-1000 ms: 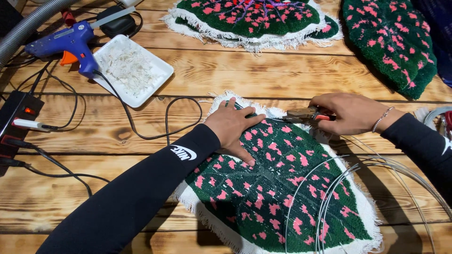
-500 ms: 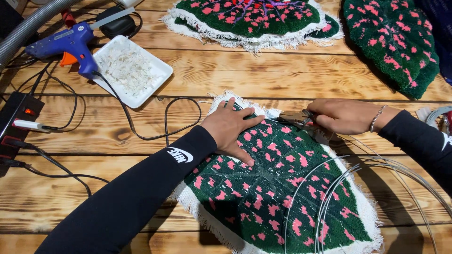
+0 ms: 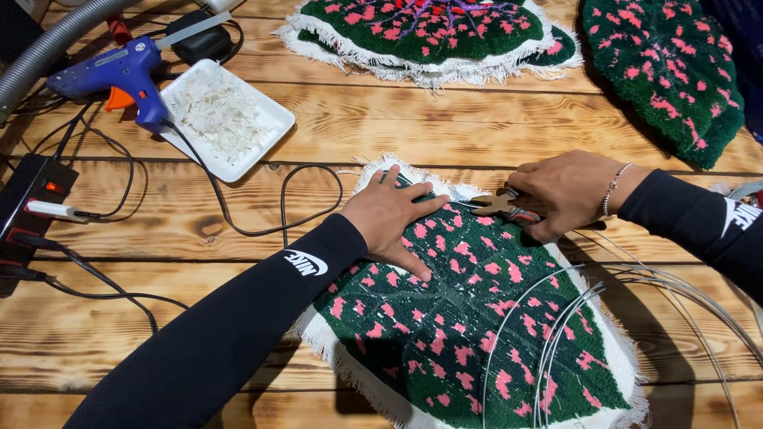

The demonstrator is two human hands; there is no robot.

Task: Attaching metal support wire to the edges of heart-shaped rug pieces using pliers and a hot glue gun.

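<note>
One cam only, on my head, pitched steeply down at the wooden table [image 3: 445,131], close range. My left hand [image 3: 391,218] enters from 7 o'clock, right hand [image 3: 566,193] from 3. No second view, so no overlap.

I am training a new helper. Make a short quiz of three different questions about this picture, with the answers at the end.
1. True or false: the left hand lies flat on the green and pink tufted rug.
2. Which tool does the right hand hold at the rug's edge? A) glue gun B) pliers C) brush
3. Fill in: the blue glue gun rests beside the white ____.

Key: 1 true; 2 B; 3 tray.
</note>
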